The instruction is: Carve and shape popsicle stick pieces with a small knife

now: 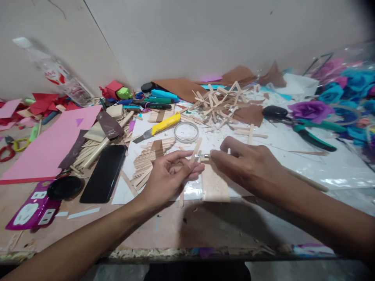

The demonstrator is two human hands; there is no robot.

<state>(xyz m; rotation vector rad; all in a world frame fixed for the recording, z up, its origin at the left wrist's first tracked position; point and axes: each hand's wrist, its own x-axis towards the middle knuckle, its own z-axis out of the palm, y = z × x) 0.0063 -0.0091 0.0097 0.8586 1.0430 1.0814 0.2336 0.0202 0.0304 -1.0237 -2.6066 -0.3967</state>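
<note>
"Reading from the left, what is held?"

"By the left hand, a flat, pale wooden stick is pinched above the flat white sheet."

"And then?"

"A slim, silver metal tool is gripped by the right hand, its tip at the stick. Fingers should be kept clear, pressure light."

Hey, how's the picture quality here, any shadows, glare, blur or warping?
Head view: a dark shadow spreads over the tabletop below the right hand; the small metal tool it holds lacks fine detail; white glare streaks the clear plastic at right; the bottle at upper left slants, possibly lens distortion; the upper right corner darkens.
</note>
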